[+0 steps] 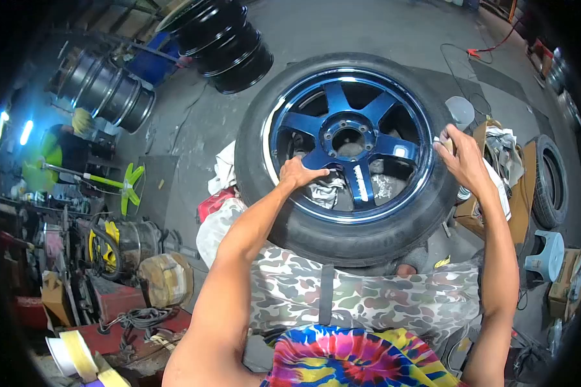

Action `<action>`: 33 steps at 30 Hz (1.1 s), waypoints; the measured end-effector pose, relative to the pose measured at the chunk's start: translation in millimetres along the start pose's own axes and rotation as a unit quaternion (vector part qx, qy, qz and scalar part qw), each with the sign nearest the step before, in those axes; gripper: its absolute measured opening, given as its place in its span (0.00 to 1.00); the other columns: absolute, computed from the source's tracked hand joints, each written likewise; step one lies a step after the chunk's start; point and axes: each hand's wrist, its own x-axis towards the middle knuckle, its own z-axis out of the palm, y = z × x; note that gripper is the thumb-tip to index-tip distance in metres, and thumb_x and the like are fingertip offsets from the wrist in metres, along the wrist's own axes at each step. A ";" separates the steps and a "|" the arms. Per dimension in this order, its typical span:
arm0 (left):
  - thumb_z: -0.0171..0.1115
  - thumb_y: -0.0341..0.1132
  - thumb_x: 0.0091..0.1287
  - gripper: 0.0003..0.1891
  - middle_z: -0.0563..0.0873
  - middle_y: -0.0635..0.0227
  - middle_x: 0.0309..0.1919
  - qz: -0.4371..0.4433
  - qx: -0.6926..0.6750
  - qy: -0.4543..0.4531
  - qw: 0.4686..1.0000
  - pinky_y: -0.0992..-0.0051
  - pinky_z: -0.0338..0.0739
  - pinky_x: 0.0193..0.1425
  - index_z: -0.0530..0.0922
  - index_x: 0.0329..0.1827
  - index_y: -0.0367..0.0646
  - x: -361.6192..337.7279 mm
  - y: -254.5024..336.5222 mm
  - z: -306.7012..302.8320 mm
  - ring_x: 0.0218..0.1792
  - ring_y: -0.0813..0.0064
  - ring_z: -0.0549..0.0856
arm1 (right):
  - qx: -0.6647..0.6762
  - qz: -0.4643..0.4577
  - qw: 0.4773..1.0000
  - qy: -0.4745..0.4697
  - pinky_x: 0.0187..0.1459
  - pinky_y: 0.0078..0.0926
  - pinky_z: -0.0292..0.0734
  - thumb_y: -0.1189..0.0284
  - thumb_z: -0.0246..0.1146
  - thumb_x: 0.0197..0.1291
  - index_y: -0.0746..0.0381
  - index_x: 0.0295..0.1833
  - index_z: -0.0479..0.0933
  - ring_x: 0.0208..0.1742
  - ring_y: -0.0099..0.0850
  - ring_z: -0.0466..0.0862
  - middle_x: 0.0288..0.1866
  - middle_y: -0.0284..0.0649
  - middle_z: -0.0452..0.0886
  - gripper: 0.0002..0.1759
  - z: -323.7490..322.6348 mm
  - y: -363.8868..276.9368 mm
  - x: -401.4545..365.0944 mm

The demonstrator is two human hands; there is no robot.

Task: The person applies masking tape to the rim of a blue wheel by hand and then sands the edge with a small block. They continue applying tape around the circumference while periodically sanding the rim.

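A blue six-spoke wheel (315, 158) with a polished lip sits inside a black tire (361, 242), tilted up in front of my lap. My left hand (300, 173) grips a lower left spoke; its thumb stretches across the spoke and the other fingers are partly hidden. At the right edge of the rim, my right hand (461, 155) is closed in a pinch beside the tire's sidewall. A small pale piece shows at its fingertips, too small to name. Crumpled white cloth (327, 192) shows through the gap between lower spokes.
Stacked black rims (223, 48) stand at the back left, near silver rims (106, 90). A green fan (130, 188) is on the left. On the right are a cardboard box (472, 216), another tire (550, 180), a light blue stool (545, 257) and a white bucket (459, 111).
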 end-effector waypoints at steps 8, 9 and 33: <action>0.81 0.79 0.41 0.66 0.89 0.39 0.61 -0.005 -0.034 -0.026 0.999 0.56 0.81 0.72 0.80 0.70 0.27 -31.5 20.3 -10.5 0.65 0.46 0.88 | -0.011 -0.043 0.999 -0.007 0.41 0.46 0.74 0.68 0.73 0.65 0.71 0.38 0.74 0.34 0.54 0.76 0.32 0.56 0.77 0.18 27.5 5.5 39.1; 0.81 0.79 0.42 0.66 0.87 0.36 0.63 0.001 -0.053 -0.055 0.997 0.55 0.81 0.72 0.78 0.70 0.24 -35.8 17.6 -9.6 0.67 0.44 0.87 | -0.013 -0.039 0.999 -0.030 0.40 0.43 0.74 0.69 0.74 0.64 0.70 0.37 0.75 0.33 0.48 0.78 0.31 0.54 0.78 0.17 35.8 1.1 42.9; 0.90 0.62 0.40 0.79 0.65 0.31 0.80 -0.024 -0.253 0.024 0.967 0.48 0.63 0.86 0.47 0.93 0.50 69.8 -144.7 -117.5 0.83 0.33 0.63 | 0.351 0.186 0.916 0.056 0.25 0.19 0.72 0.69 0.68 0.79 0.61 0.47 0.76 0.23 0.16 0.76 0.29 0.29 0.79 0.09 314.0 -111.2 31.0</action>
